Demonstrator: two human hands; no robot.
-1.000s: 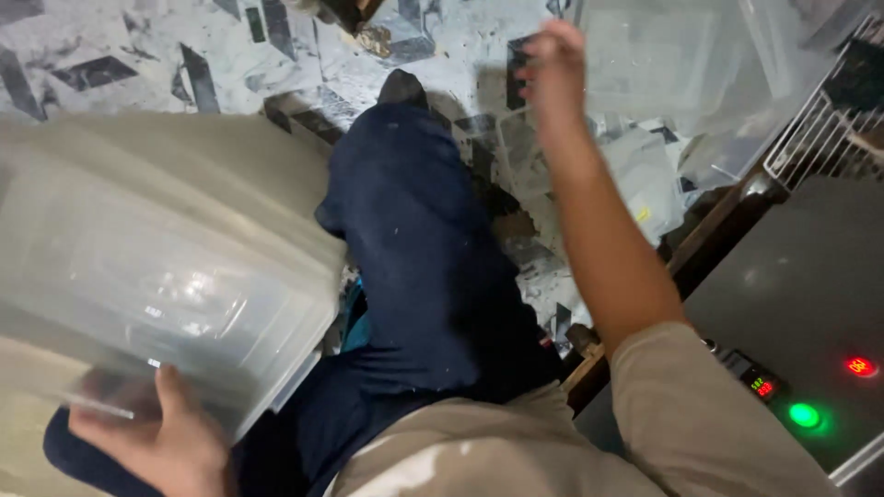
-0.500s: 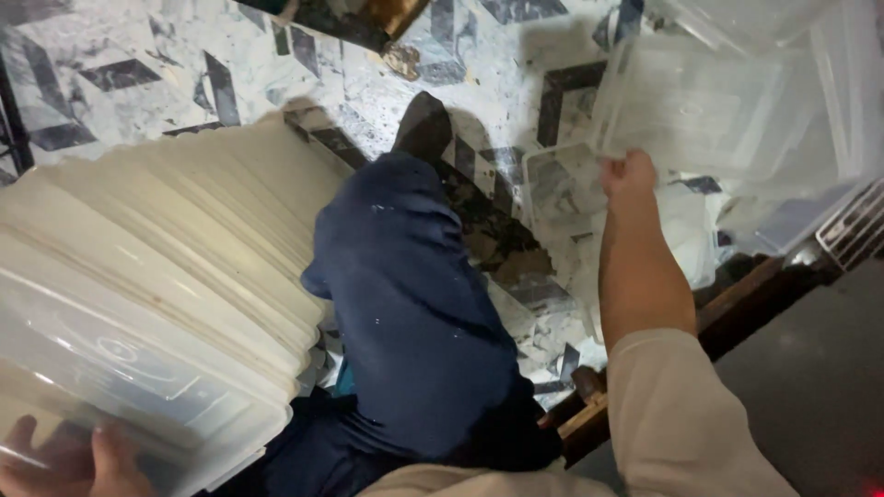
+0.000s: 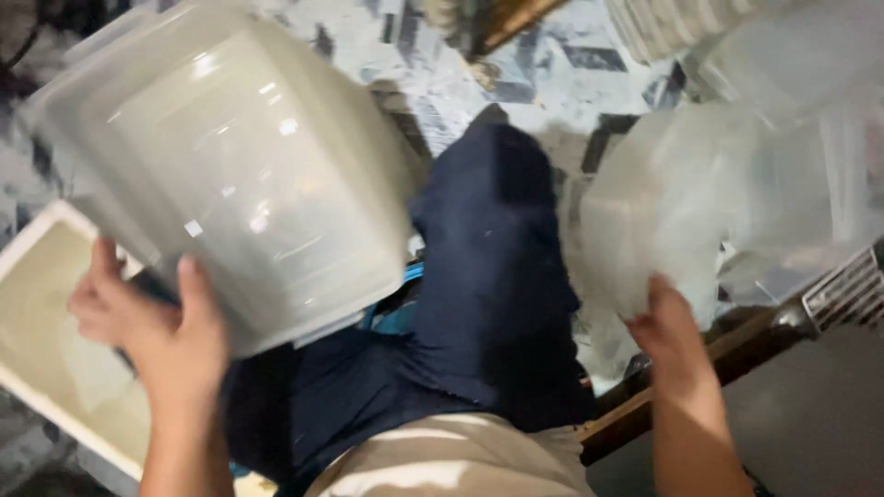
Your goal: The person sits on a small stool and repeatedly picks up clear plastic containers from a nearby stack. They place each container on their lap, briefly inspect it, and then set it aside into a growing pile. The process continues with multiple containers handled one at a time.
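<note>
The person's left hand (image 3: 152,327) is wrapped round the near end of a clear plastic container (image 3: 230,175), thumb up on its base and fingers curled behind the rim, so the tub is held tipped with its underside toward the camera. It is lifted above the left knee, up in the air rather than resting on anything. Just under that hand, low on the left, lies a pale rectangular lid or tray with a white rim (image 3: 46,331); whether the fingers touch it I cannot tell.

The right hand (image 3: 668,327) is reaching out on the other side, well apart from the left, with its fingers closed on the lower edge of a second see-through container (image 3: 663,221). That one is blurred, and it lies against a heap of similar clear tubs (image 3: 792,184) farther right.

Between the two hands runs the person's leg in dark blue trousers (image 3: 497,276), stretched out over a patterned grey-and-white tiled floor (image 3: 543,55). A beige shirt hem (image 3: 460,460) shows at the bottom edge. A wooden ledge (image 3: 727,354) crosses beneath the right wrist.
</note>
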